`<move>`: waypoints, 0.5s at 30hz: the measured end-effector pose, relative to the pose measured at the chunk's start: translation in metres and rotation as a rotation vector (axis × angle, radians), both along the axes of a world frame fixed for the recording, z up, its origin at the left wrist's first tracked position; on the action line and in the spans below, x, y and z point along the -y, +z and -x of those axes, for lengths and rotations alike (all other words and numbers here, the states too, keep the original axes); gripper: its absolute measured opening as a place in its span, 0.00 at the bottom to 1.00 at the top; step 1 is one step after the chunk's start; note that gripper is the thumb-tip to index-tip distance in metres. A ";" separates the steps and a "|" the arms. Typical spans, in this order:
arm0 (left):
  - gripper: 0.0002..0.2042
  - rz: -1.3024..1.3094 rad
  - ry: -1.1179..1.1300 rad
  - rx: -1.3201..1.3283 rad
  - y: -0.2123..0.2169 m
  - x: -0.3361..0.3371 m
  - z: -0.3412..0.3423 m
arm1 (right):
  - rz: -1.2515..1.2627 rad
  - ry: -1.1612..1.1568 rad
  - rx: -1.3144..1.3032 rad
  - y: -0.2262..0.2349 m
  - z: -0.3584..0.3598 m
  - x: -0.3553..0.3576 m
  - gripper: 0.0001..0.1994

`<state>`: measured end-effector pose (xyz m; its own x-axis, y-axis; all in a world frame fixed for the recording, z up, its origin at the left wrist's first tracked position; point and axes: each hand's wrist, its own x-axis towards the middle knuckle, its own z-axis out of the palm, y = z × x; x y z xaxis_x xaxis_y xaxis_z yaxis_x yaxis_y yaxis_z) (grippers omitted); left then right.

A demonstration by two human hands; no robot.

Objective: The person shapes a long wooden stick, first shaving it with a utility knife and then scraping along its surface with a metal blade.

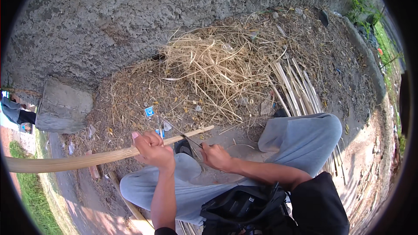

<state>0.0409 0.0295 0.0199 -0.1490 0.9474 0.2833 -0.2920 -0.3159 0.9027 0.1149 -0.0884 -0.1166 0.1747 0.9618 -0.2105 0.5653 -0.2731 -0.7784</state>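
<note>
Bag (238, 206) 1 | left hand (155, 151) 1 strip (100, 157) | right hand (216, 156) 1 blade (191, 140)

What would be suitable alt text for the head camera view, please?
A person's left hand grips a long pale strip while the right hand holds a thin blade across it. A tangled heap of straw-like shavings lies near a rough grey wall, with loose strips at right.
</note>
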 end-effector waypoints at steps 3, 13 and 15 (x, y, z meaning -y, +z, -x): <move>0.24 0.014 0.044 0.024 -0.002 0.002 -0.012 | 0.059 -0.116 0.123 -0.137 -0.030 0.023 0.11; 0.23 -0.002 -0.025 0.055 -0.006 -0.002 -0.004 | 0.113 -0.044 0.138 -0.149 -0.040 0.026 0.13; 0.23 0.005 -0.020 0.025 -0.017 -0.006 0.008 | 0.078 -0.052 0.109 -0.116 -0.031 0.000 0.13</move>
<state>0.0330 0.0355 0.0027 -0.1368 0.9515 0.2754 -0.3212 -0.3056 0.8964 0.1461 -0.0879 -0.2327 0.2493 0.9325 -0.2613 0.6288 -0.3611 -0.6887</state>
